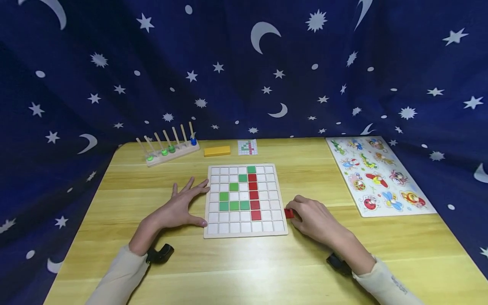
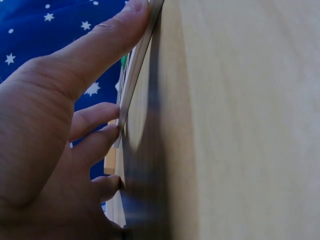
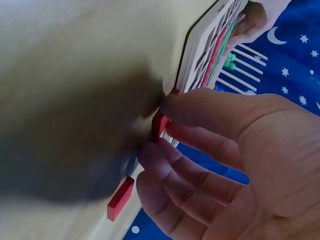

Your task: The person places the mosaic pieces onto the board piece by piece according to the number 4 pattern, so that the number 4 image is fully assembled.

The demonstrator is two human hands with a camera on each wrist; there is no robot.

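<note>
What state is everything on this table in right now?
Grid board: flat, partly filled with green and red tiles.
Left hand: open, fingers against the board's edge.
Right hand: pinching a red tile.
Second red tile: lying loose.
Peg rack: few beads on.

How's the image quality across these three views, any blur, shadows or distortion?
Head view: sharp and evenly lit, with wide-angle bending at the table edges. Left wrist view: the left hand is large and soft, a dark shadow beside the board edge. Right wrist view: the right hand casts a broad blurred shadow; the red tile is fairly clear.
</note>
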